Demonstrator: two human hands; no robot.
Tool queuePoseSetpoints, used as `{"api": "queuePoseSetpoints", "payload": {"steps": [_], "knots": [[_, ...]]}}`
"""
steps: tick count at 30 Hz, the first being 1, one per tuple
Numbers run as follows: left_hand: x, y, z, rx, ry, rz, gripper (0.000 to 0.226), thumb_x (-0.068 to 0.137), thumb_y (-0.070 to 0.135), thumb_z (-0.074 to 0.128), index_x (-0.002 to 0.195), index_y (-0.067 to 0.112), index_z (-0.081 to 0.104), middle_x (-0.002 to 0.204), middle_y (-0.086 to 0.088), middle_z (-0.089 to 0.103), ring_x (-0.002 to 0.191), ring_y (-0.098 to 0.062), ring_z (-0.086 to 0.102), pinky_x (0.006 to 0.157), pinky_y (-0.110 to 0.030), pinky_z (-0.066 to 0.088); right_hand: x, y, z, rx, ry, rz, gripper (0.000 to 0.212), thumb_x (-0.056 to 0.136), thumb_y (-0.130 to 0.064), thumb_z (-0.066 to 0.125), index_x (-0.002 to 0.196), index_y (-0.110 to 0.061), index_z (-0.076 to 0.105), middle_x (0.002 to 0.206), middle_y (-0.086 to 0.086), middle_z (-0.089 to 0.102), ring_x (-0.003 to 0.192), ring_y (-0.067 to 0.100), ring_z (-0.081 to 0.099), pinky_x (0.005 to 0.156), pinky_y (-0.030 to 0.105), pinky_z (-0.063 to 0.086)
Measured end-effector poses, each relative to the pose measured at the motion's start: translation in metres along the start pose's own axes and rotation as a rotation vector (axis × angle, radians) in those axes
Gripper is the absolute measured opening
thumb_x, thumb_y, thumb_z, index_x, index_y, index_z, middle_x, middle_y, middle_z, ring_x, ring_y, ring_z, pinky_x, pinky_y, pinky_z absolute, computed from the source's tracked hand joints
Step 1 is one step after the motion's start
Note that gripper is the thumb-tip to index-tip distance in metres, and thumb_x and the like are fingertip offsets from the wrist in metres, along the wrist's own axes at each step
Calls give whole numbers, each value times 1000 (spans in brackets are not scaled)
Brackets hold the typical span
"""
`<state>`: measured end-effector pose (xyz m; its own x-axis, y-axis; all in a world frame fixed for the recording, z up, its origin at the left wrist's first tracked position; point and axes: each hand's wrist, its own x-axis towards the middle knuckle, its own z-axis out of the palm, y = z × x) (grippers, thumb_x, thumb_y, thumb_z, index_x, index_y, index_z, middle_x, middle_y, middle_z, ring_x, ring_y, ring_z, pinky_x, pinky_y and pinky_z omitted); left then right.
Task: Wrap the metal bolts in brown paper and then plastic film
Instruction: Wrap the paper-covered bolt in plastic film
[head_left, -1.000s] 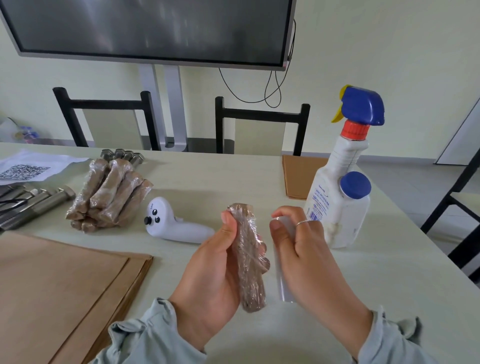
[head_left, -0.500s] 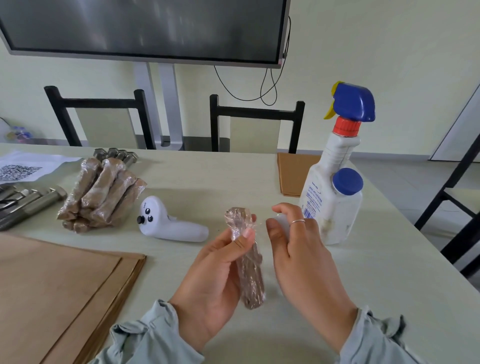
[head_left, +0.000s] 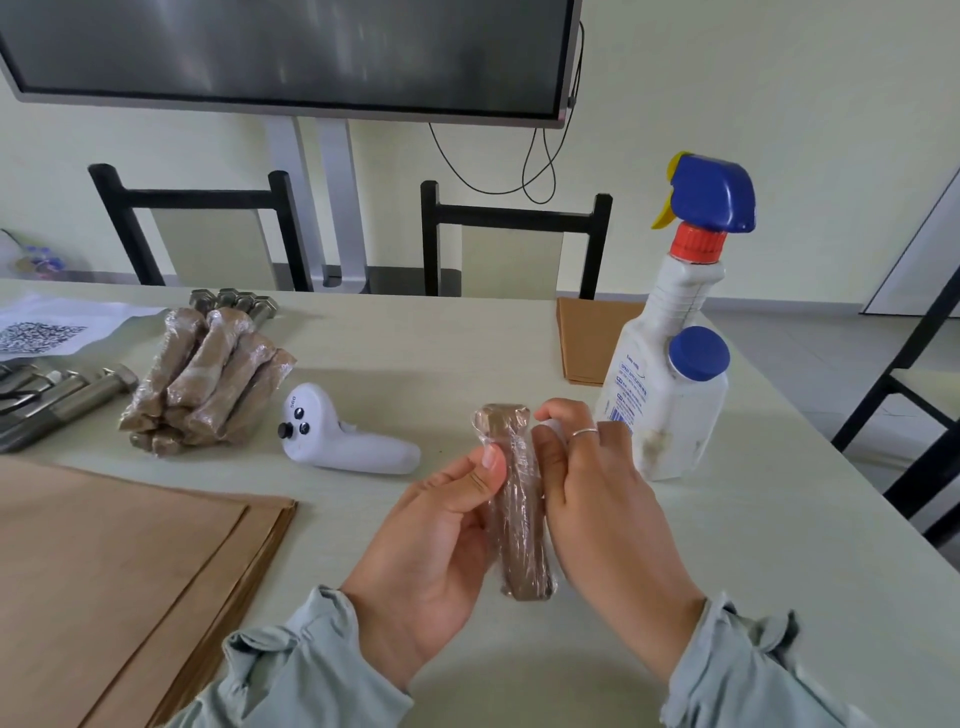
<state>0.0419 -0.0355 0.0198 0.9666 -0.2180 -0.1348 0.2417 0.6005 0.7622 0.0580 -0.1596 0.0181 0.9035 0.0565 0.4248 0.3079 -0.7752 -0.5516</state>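
My left hand (head_left: 431, 545) grips a bolt wrapped in brown paper and clear plastic film (head_left: 521, 519), held upright just above the table. My right hand (head_left: 608, 519) is pressed against the bolt's right side, fingers curled round a small white film roll (head_left: 549, 429) that is mostly hidden. A pile of wrapped bolts (head_left: 208, 379) lies at the left. Bare metal bolts (head_left: 67, 395) lie further left, with more behind the pile (head_left: 234, 300). A stack of brown paper sheets (head_left: 114, 571) covers the near left.
A white handheld controller (head_left: 343, 441) lies between the pile and my hands. A spray bottle (head_left: 670, 332) and a blue-capped bottle (head_left: 691, 405) stand right of my hands. More brown paper (head_left: 592, 338) lies behind them. A QR-code sheet (head_left: 47, 332) is far left. Black chairs stand beyond the table.
My right hand has closed in against the bolt after being apart from it. My left hand has shifted its grip from the bolt's top down to its side.
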Motion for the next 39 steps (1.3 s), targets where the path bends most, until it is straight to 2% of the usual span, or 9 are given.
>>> {"api": "queuePoseSetpoints", "payload": {"steps": [5, 8, 12, 18, 22, 27, 31, 35, 39], "knots": [[0, -2, 2, 54, -17, -15, 39, 77, 33, 58, 103, 6, 69, 81, -5, 65, 64, -12, 59, 53, -26, 49, -2, 1, 1, 46, 45, 7, 35, 91, -49, 28, 126, -42, 31, 98, -9, 36, 73, 6, 40, 56, 16, 32], [1, -5, 1, 41, -12, -36, 41, 80, 37, 54, 106, 10, 70, 92, -7, 66, 75, -16, 59, 60, -28, 52, -4, -1, 1, 67, 61, 23, 44, 86, -55, 28, 128, -43, 25, 100, -11, 35, 75, 3, 41, 54, 11, 34], [3, -8, 0, 62, 12, 2, 37, 80, 35, 53, 98, 11, 74, 90, -10, 67, 77, -19, 61, 71, -31, 50, -7, -6, 6, -25, 60, 13, 50, 86, -53, 25, 133, -36, 27, 102, -9, 29, 87, 17, 53, 63, 22, 32], [2, -10, -2, 95, 26, -5, 36, 76, 39, 61, 90, 9, 76, 89, -12, 68, 76, -19, 63, 70, -29, 54, -4, 0, 5, 85, 22, 115, 53, 91, -53, 33, 139, -40, 16, 103, -10, 33, 107, 14, 50, 70, 19, 30], [3, -11, 0, 99, 25, 34, 42, 65, 28, 72, 100, 3, 69, 86, -13, 66, 73, -19, 60, 68, -28, 52, -1, 2, 0, 163, -45, 166, 42, 89, -58, 33, 125, -36, 29, 96, -13, 47, 82, 5, 54, 57, 12, 34], [4, -4, -5, 60, 14, 35, 12, 71, 16, 65, 77, 10, 73, 69, -5, 61, 60, -14, 56, 60, -22, 52, 3, -1, -8, 179, -38, 141, 40, 75, -68, 10, 94, -39, 30, 75, -16, 52, 66, -8, 48, 53, 7, 31], [1, 1, -3, 79, -81, 40, 14, 72, 15, 63, 77, 10, 75, 70, -6, 65, 64, -17, 60, 63, -25, 54, 4, 1, -8, 126, -42, 106, 41, 77, -66, 11, 96, -36, 33, 80, -14, 53, 71, -4, 50, 54, 12, 32], [-1, 3, -1, 67, -124, 43, 19, 70, 15, 62, 81, 12, 77, 71, -2, 69, 62, -11, 63, 62, -23, 54, 3, 1, -5, 185, -64, 94, 44, 80, -67, 14, 99, -33, 35, 88, -2, 59, 79, 10, 57, 69, 33, 47], [-1, 2, -2, 55, -110, 32, 23, 69, 17, 64, 88, 10, 76, 81, -6, 70, 68, -13, 64, 66, -23, 55, -1, -1, 0, 200, -9, 108, 55, 77, -69, 14, 113, -33, 35, 95, -3, 57, 80, 11, 54, 64, 25, 40]]}}
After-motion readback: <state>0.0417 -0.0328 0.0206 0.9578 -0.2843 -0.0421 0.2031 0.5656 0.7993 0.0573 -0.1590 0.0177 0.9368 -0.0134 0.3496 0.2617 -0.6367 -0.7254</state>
